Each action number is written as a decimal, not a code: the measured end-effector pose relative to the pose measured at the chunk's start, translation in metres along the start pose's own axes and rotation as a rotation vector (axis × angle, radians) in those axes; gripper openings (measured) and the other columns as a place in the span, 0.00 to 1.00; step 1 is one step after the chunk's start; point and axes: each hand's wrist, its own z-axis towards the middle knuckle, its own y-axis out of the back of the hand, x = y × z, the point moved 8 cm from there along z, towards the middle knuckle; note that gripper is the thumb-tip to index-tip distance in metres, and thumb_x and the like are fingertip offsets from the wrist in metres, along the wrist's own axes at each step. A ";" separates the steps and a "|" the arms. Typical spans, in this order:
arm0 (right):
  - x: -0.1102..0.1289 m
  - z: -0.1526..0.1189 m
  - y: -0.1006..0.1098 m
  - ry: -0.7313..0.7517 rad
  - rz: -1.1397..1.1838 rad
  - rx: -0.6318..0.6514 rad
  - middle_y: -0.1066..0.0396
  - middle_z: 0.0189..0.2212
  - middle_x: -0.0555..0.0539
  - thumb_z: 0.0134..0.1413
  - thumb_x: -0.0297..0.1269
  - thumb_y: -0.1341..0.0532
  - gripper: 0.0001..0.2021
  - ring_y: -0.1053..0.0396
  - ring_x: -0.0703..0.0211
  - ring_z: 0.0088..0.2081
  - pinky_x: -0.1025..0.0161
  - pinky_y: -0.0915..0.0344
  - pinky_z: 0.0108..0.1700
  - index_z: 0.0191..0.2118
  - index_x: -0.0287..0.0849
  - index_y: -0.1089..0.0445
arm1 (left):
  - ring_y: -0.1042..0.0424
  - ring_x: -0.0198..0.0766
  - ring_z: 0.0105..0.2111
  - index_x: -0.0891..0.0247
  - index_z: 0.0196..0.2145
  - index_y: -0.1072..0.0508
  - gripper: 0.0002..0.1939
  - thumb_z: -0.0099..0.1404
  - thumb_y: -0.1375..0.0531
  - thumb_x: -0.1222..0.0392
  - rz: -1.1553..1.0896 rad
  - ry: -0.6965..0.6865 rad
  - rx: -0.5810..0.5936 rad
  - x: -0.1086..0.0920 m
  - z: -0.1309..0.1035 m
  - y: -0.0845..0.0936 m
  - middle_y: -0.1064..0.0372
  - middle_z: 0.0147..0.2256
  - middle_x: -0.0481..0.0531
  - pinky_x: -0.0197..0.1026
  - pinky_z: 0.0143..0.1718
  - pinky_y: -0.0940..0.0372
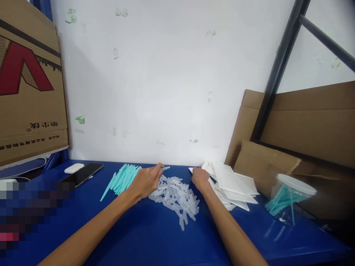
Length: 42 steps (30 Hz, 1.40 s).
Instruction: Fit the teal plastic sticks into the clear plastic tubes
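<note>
My left hand is closed on a thin teal stick, whose tip points right. It is between a heap of teal sticks and a pile of translucent whitish caps on the blue table. My right hand is closed at the right of the caps, beside stacked white packets. A white pointed tip shows at its left and a dark thin piece at its right; what its fingers hold is hidden.
A clear jar with a white lid holding teal sticks stands at the right. A phone and a white case lie at the left. Cardboard boxes flank both sides, with a dark metal frame at the right and a wall behind.
</note>
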 end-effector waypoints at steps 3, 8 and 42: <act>-0.003 0.002 -0.002 -0.020 0.002 0.007 0.26 0.44 0.31 0.54 0.22 0.45 0.17 0.27 0.46 0.47 0.58 0.33 0.41 0.47 0.36 0.26 | 0.32 0.38 0.21 0.59 0.48 0.36 0.15 0.74 0.57 0.54 -0.004 0.000 0.004 0.000 0.000 -0.001 0.28 0.26 0.47 0.37 0.23 0.51; -0.011 0.005 -0.003 -0.053 -0.005 -0.001 0.26 0.44 0.32 0.54 0.22 0.45 0.17 0.27 0.46 0.47 0.59 0.35 0.40 0.47 0.36 0.26 | 0.33 0.37 0.20 0.59 0.48 0.36 0.15 0.74 0.57 0.54 -0.013 -0.004 0.003 0.000 0.000 -0.001 0.29 0.26 0.47 0.37 0.22 0.50; 0.029 -0.005 0.027 0.250 0.052 -0.292 0.27 0.40 0.37 0.64 0.32 0.51 0.14 0.33 0.49 0.46 0.53 0.50 0.52 0.44 0.39 0.29 | 0.30 0.36 0.27 0.58 0.48 0.32 0.17 0.73 0.56 0.52 0.063 0.104 -0.178 0.019 0.003 0.019 0.28 0.40 0.52 0.37 0.24 0.46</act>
